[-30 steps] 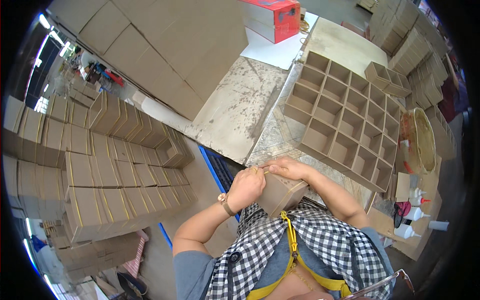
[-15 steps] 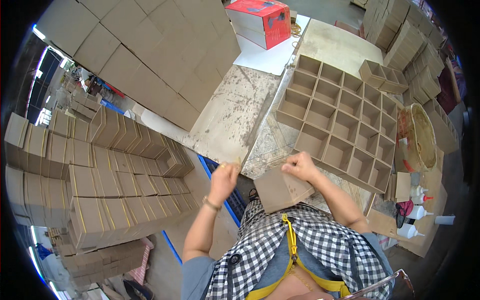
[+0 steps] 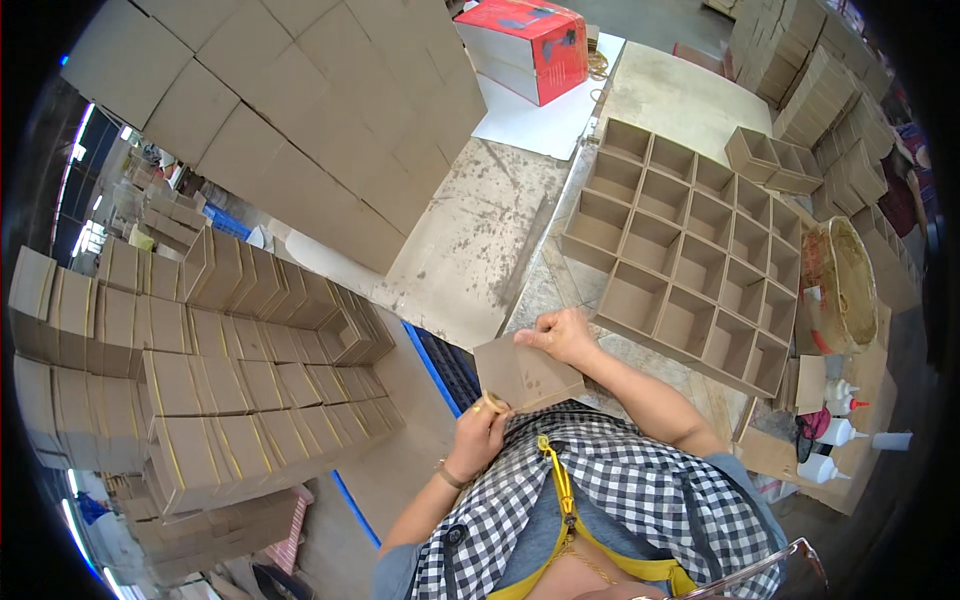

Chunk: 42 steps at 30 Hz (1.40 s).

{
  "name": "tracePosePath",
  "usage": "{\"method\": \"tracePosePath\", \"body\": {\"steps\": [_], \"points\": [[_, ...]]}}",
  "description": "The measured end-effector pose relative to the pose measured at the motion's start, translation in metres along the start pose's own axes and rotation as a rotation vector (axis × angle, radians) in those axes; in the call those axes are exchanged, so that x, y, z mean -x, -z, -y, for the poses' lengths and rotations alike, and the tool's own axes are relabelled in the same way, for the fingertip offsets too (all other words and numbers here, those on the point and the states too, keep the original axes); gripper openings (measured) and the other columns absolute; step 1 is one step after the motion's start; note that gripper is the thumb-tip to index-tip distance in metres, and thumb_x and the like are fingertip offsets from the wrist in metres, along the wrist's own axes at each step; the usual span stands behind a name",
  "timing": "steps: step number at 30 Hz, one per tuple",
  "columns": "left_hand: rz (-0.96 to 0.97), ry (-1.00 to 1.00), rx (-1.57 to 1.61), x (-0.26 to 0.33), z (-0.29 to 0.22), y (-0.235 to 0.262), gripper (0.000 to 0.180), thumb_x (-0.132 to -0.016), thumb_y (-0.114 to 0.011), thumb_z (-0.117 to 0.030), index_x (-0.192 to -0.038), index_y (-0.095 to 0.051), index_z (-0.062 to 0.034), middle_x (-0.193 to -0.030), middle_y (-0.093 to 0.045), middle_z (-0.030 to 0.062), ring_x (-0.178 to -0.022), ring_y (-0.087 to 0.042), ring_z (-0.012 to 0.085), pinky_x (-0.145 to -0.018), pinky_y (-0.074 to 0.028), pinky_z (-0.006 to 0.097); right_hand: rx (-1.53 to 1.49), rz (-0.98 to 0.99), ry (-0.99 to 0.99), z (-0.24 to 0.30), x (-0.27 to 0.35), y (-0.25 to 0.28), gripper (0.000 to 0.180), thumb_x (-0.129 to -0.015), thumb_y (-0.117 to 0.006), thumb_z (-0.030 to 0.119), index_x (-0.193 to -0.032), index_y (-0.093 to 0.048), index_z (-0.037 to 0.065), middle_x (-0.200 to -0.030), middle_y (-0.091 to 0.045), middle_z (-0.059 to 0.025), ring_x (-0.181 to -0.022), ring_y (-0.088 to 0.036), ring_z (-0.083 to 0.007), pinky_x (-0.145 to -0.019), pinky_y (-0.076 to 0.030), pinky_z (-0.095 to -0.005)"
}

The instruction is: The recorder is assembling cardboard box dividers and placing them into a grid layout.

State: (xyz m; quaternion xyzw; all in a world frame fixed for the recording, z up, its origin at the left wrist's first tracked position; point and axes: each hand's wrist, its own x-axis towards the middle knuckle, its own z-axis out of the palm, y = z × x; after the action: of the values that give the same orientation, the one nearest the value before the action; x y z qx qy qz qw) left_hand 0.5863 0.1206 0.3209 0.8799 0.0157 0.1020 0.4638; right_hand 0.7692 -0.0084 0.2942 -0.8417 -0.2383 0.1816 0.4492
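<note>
A small brown cardboard box [image 3: 535,378] is tilted in front of my checked apron, with a few darker spots on one face. My right hand [image 3: 562,335] grips its upper edge, thumb on the near face. At its lower left corner is my left hand [image 3: 480,430], fingers curled closed. A small yellowish band [image 3: 494,402] shows at those fingertips; I cannot tell whether it is held or worn on a finger. Beyond my right hand lies a block of open brown box compartments [image 3: 690,255] in rows.
Stacked boxes with yellow bands [image 3: 230,375] stand at left, and a tall wall of boxes [image 3: 300,110] rises beyond. At right are a round tub [image 3: 838,285] and several white squeeze bottles [image 3: 838,432]. A red-and-white carton [image 3: 530,50] sits at the table's far end.
My left hand has come down and in to the box's lower left corner; it was apart before. My right hand has shifted left, bringing the box with it.
</note>
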Motion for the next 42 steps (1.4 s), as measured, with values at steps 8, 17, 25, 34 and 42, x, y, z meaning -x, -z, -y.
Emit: {"method": "tracePosePath", "body": {"steps": [8, 17, 25, 34, 42], "points": [[0.449, -0.036, -0.022, -0.001, 0.011, 0.041, 0.005, -0.082, -0.054, -0.007, -0.084, -0.052, -0.0024, -0.079, -0.052, 0.0159, -0.075, -0.053, 0.0331, -0.065, -0.044, 0.039, -0.463, -0.345, -0.203, -0.021, -0.053, -0.01, 0.053, -0.07, -0.064, 0.058, -0.061, -0.064, 0.005, -0.053, -0.058, -0.0081, -0.048, -0.054, -0.0172, -0.05, -0.044, -0.0322], [0.124, 0.187, -0.191, 0.034, 0.079, 0.079, 0.009, -0.085, -0.05, -0.008, -0.083, -0.05, 0.0009, -0.08, -0.048, 0.0141, -0.07, -0.047, 0.0302, -0.062, -0.041, 0.036, 0.341, -0.094, 0.372, -0.004, -0.017, 0.039, 0.02, -0.075, -0.063, 0.014, -0.091, -0.053, 0.006, -0.087, -0.056, -0.0133, -0.085, -0.054, -0.0316, -0.077, -0.04, -0.0408], [0.069, 0.68, 0.565, -0.007, 0.125, 0.077, 0.006, -0.091, -0.049, -0.017, -0.091, -0.049, -0.011, -0.068, -0.052, -0.0026, -0.054, -0.042, 0.0032, -0.047, -0.035, 0.017, 0.824, -0.063, 0.07, -0.059, -0.019, 0.003, 0.02, -0.071, -0.053, 0.009, -0.092, -0.053, 0.012, -0.084, -0.056, -0.0094, -0.081, -0.055, -0.0252, -0.07, -0.04, -0.0366], [-0.118, 1.013, -0.187, 0.01, 0.236, 0.13, 0.054, -0.09, -0.037, -0.047, -0.073, -0.06, -0.0008, -0.075, -0.06, 0.0163, -0.074, -0.058, 0.0267, -0.066, -0.044, 0.037, 0.781, -0.213, 0.237, -0.082, -0.024, -0.016, 0.025, -0.073, -0.056, 0.011, -0.098, -0.055, 0.012, -0.085, -0.056, -0.012, -0.082, -0.055, -0.0287, -0.07, -0.042, -0.0404], [-0.305, 1.077, -0.614, -0.042, 0.285, 0.158, 0.037, -0.083, -0.044, -0.021, -0.115, -0.043, -0.0015, -0.086, -0.062, 0.0258, -0.08, -0.06, 0.0411, -0.073, -0.047, 0.049, 0.636, -0.291, 0.415, -0.031, 0.026, -0.023, 0.03, -0.073, -0.06, 0.003, -0.101, -0.053, 0.004, -0.095, -0.053, -0.0148, -0.093, -0.051, -0.0329, -0.09, -0.034, -0.0501]]}}
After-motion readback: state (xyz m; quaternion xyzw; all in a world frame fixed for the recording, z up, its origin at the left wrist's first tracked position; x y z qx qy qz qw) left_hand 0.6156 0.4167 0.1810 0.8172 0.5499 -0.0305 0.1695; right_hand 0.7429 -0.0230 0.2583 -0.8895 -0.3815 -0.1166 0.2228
